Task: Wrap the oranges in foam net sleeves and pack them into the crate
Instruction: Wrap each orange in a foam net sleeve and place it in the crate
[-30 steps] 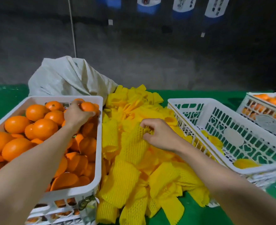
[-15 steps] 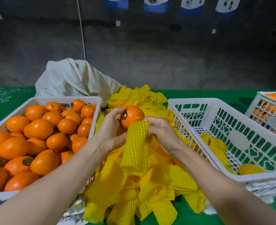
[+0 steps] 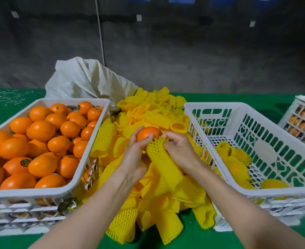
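- Three crates: left crate (image 3: 40, 192) heaped with oranges (image 3: 40, 130), too many to count; right crate (image 3: 211, 106) holds about five wrapped oranges (image 3: 236, 166); third crate (image 3: 291, 112) far right.
- Sleeve pile (image 3: 148, 112), between crates: probably light, soft, stretchy.
- Left hand (image 3: 135, 155) grips one orange (image 3: 146, 133) over the pile: likely firm, smooth; hold round its middle.
- Right hand (image 3: 180, 150) pinches one sleeve (image 3: 160, 159) by its mouth, against it.

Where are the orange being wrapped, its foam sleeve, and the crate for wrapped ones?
orange (image 3: 148, 131), head view, its bare top.
foam sleeve (image 3: 159, 155), head view, netting below the opening.
crate (image 3: 220, 105), head view, far rim.
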The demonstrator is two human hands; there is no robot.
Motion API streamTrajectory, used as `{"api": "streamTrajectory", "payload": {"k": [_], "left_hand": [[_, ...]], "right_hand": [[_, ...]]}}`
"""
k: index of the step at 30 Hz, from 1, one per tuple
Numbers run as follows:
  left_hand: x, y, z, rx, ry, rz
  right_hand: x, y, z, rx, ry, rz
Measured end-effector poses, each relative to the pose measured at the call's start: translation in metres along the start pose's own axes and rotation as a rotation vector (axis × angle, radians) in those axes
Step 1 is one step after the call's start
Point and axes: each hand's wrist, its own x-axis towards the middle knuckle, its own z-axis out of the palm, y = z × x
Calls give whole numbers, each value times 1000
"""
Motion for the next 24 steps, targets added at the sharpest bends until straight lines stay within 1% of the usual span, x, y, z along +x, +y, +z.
{"api": "streamTrajectory", "payload": {"k": [2,5,8,10,12,14,15,17,19,20,24], "left_hand": [[-4,-5,-1,-31,-45,-5],[-10,-12,-4,23,-148,17],[-14,-12,-7,203,-164,97],[-14,-12,-8,261,-130,137],[-12,-13,-9,185,-46,145],[-10,-12,-7,51,18,106],[-8,-12,-5,-7,2,61],[-7,-13,-1,-73,-25,-22],[-1,-15,-2,-81,-12,-24],[0,-15,-3,-84,-18,-25],[-5,-14,-3,-14,-69,-81]], "right_hand": [[0,7,-4,-59,116,-26],[0,14,-6,-108,222,-33],[-1,17,-3,-141,237,-4],[-1,16,-2,-84,218,52],[-4,12,-1,97,195,84],[-11,11,5,221,150,23],[-16,12,9,189,127,-37],[-23,17,18,39,91,-139],[-22,16,22,-88,118,-188],[-19,15,21,-109,150,-195],[1,8,7,42,276,-167]]}}
